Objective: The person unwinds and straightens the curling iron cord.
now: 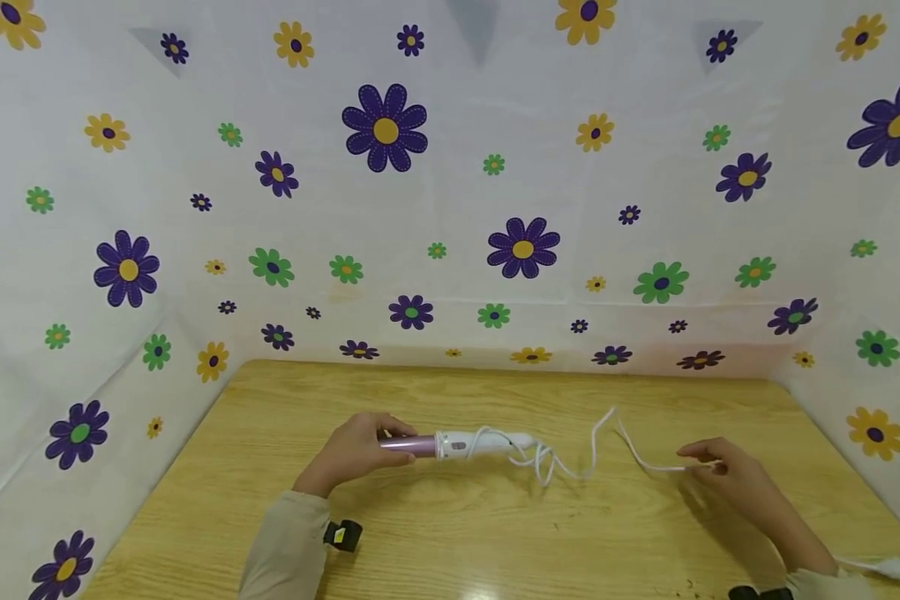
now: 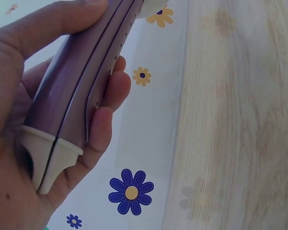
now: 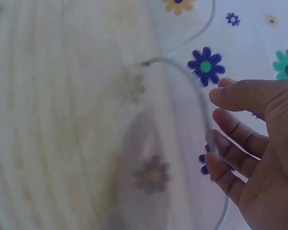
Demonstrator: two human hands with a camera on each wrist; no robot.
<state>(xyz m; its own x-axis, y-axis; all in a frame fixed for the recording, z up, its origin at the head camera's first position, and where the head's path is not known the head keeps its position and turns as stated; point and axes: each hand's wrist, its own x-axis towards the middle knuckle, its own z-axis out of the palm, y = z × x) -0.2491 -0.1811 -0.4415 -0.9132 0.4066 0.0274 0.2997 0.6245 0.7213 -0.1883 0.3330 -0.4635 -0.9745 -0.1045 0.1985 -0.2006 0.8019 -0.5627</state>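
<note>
A curling iron (image 1: 474, 444) with a purple barrel and white handle lies sideways over the table in the head view. My left hand (image 1: 363, 454) grips it by the barrel, thumb on one side and fingers curled round the other. In the left wrist view the purple barrel (image 2: 69, 91) and its pale tip (image 2: 50, 153) lie along the palm. A white cord (image 1: 592, 446) runs loosely from the handle toward my right hand (image 1: 735, 479). In the right wrist view the cord (image 3: 194, 86) passes right at the fingertips, with the thumb apart from them and the fingers loosely bent.
The wooden table (image 1: 435, 533) is ringed by a white flowered cloth (image 1: 450, 192) at the back and sides. Loops of cord (image 1: 543, 462) bunch beside the handle. A white plug (image 1: 898, 570) lies at the right front, beyond my right wrist.
</note>
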